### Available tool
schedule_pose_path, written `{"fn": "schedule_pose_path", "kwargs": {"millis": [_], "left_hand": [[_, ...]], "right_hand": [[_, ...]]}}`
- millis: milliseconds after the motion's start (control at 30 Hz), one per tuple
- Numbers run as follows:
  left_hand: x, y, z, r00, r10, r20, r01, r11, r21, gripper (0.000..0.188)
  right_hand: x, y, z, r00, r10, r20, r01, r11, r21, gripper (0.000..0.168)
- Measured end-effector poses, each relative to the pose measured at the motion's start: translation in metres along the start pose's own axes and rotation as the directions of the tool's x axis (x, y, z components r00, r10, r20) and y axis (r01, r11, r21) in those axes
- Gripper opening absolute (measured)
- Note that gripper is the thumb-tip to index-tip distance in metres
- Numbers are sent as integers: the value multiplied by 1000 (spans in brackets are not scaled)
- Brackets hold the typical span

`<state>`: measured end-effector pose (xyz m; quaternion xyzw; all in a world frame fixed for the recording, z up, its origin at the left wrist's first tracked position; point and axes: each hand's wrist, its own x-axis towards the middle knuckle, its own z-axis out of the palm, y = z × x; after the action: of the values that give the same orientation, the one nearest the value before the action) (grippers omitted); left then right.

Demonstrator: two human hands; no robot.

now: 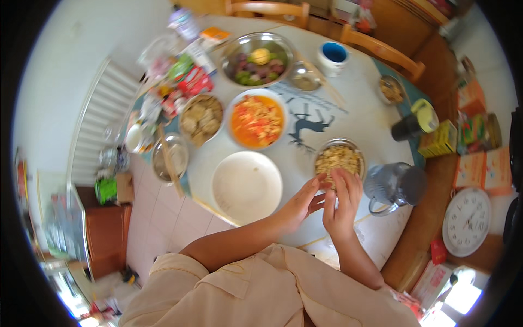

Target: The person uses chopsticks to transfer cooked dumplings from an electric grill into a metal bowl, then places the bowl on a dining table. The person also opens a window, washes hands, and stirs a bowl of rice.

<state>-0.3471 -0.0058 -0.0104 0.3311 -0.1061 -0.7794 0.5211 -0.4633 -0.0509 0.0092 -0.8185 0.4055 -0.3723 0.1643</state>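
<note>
A metal bowl (340,157) full of small pale yellow pieces stands at the table's near right. Over its near edge are both hands, close together. My left hand (302,200) comes in from the left, fingers bent towards the right one. My right hand (343,196) has its fingers curved down at the bowl's contents. Whether either hand holds a piece cannot be told. To the left lies a large white bowl (247,186) with a small speck inside. Behind it are a bowl of tomato and scrambled egg (258,120) and a bowl of brownish slices (202,118).
A lidded clear pitcher (386,184) stands close to the right hand. Chopsticks (170,161) lie across a metal bowl (161,171) at the left edge. Farther back are a large metal bowl of fruit (257,81), a blue-lined cup (333,57) and a dark tumbler (406,126).
</note>
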Motion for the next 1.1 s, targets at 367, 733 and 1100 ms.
{"fn": "schedule_pose_path", "kwargs": {"millis": [367, 733, 1100], "left_hand": [[-137, 50, -80, 847, 424, -322, -392, 906, 163, 54], [-303, 97, -224, 705, 416, -575, -374, 906, 198, 46], [-268, 106, -289, 524, 250, -814, -276, 954, 115, 43]], "right_hand": [[16, -79, 145, 974, -38, 223, 28, 998, 47, 33], [-4, -199, 274, 650, -559, 514, 630, 775, 45, 56], [3, -227, 242, 886, -461, 50, 408, 828, 384, 10]]}}
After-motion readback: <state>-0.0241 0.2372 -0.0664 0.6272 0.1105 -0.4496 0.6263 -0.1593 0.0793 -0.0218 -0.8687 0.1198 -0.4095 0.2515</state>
